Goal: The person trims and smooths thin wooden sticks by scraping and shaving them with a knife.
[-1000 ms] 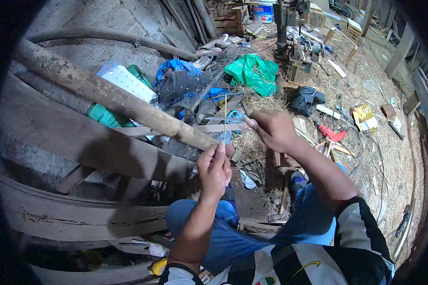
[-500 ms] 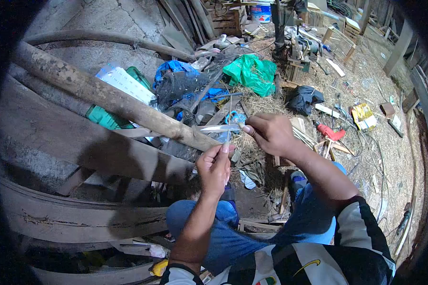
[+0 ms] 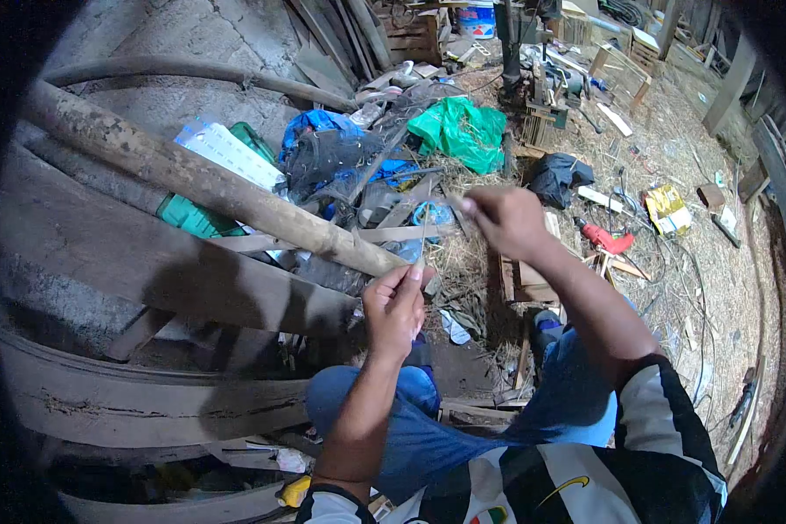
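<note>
My left hand [image 3: 393,306] is closed, its thumb and fingertips pinching the lower end of a thin wooden stick [image 3: 424,231]. The stick stands nearly upright above the fingertips. To its right and a little higher, my right hand [image 3: 508,220] is closed around a knife; motion smears the hand's front and the blade, so the blade's edge and whether it touches the stick cannot be made out. Just behind my left hand is the end of a long round pole [image 3: 341,246].
Wooden boards [image 3: 148,384] lie at the left. Beyond my hands are a green plastic bag [image 3: 463,131], a black bag [image 3: 557,179] and blue sheeting [image 3: 323,127]. A red power drill [image 3: 604,238] and a yellow packet [image 3: 666,210] lie on the straw-covered ground at right.
My right hand has moved slightly up and to the right, and the knife blade, sharp before beside the stick, is now blurred. My left hand stays almost in place.
</note>
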The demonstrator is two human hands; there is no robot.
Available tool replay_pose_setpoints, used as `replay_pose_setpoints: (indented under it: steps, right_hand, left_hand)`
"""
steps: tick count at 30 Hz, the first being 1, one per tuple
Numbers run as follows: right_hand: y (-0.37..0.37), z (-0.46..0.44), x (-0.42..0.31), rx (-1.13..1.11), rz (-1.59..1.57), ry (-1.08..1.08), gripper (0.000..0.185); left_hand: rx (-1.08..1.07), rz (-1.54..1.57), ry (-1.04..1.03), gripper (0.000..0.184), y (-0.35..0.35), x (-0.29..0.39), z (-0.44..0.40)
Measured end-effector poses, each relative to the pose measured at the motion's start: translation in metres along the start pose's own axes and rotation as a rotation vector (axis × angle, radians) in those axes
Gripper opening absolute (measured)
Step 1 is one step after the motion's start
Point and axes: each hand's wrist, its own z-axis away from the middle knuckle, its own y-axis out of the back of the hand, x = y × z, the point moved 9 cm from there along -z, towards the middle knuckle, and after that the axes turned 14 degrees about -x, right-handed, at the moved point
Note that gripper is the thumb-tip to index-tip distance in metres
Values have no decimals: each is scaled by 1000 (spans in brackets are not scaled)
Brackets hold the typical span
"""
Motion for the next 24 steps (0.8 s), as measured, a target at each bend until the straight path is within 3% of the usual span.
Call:
replay_pose_setpoints:
  steps: [8,12,16,24]
  right_hand:
    - [-14,24,-57,-59,-14,245,25]
    - [-15,13,-35,-89,88,137,21]
    - [-9,17,-44,4,41,233,19]
    - [-8,8,-21,-17,76,156,22]
  left_hand:
    - [69,-37,-14,22,2,1,-2]
    - [88,-72,-55,20,3,11,-4]
    - [63,-90,-15,22,2,5,-3]
    - [34,7,21,25,4,-2,-7]
